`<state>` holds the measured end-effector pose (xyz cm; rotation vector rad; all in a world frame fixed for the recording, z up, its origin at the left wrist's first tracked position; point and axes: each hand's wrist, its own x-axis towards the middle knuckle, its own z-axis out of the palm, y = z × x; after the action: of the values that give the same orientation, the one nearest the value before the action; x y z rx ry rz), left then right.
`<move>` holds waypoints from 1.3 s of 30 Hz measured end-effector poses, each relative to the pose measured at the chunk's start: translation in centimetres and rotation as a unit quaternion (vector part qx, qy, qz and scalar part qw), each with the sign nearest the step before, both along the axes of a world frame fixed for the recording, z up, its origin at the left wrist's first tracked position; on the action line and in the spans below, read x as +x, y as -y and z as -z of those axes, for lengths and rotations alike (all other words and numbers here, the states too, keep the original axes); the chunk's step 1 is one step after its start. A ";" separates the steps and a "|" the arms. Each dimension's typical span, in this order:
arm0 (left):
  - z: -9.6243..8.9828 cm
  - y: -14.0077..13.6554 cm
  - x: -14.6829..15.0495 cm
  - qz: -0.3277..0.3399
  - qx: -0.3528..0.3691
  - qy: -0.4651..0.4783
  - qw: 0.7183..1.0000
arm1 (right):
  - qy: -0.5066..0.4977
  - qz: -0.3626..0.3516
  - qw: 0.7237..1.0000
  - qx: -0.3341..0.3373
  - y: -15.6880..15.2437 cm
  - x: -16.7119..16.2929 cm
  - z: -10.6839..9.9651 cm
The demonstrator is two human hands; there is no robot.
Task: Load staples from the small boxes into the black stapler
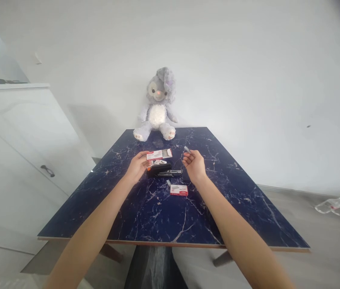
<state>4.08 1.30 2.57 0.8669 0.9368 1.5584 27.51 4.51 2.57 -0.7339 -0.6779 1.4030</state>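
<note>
My left hand (137, 166) grips a red and white staple box (155, 155), its right end slid open with grey staples showing. To the right of it, my right hand (195, 165) pinches a small grey strip of staples (187, 149) above the table. Between and just below the hands lies a black stapler (159, 170), opened so that its metal channel shows. A small white printed piece (160, 162) is behind the stapler. Closer to me, a second red and white staple box (179, 190) lies flat, with a small loose grey strip (168, 182) by its upper left corner.
The dark blue marbled table (121, 216) carries everything. A grey plush toy (158, 114) sits at its far edge against the wall. A white cabinet (22, 160) stands on the left. Clear plastic bottles (331, 205) lie on the floor at the right.
</note>
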 end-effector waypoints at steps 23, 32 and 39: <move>0.5 -0.6 -1.0 -0.056 0.010 -0.019 0.998 | 0.616 -0.125 0.735 0.255 -0.7 3.3 0.8; 0.5 -0.5 -1.0 -0.054 0.007 -0.018 0.998 | 0.651 -0.117 0.694 0.284 -1.1 3.4 1.6; 0.5 -0.5 -1.0 -0.052 0.006 -0.027 0.998 | 0.670 -0.107 0.669 0.303 -1.2 3.3 1.5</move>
<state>3.08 1.80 2.09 0.8844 1.0258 1.6392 30.84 5.67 1.07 -1.0810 -2.3155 0.4752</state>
